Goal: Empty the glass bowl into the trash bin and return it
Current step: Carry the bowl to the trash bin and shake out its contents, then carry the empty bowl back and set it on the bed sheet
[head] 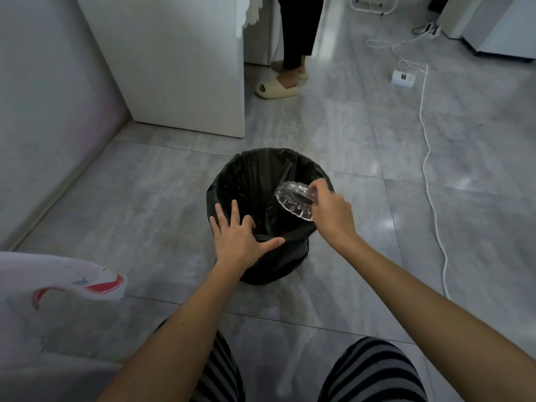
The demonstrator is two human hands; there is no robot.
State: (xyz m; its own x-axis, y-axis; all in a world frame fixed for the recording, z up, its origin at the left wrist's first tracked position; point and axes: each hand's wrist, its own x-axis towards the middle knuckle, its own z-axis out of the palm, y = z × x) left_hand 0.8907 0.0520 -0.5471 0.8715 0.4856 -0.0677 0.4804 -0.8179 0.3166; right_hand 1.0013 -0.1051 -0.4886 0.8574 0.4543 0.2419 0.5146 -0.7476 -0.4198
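Note:
A round trash bin (255, 175) lined with a black bag stands on the grey tiled floor in the middle of the view. My right hand (333, 216) grips a small ribbed glass bowl (293, 200) by its rim and holds it tilted on its side over the right part of the bin's opening. My left hand (239, 235) lies flat with fingers spread on the bin's near rim, pressing the black bag there. What is inside the bin is too dark to make out.
A white cabinet (185, 68) stands behind the bin at the left. Another person's legs and beige slippers (278, 88) are beside it. A white cable (429, 175) and a power strip (403, 79) lie on the floor at the right. A white and red cloth (58, 282) shows at the lower left.

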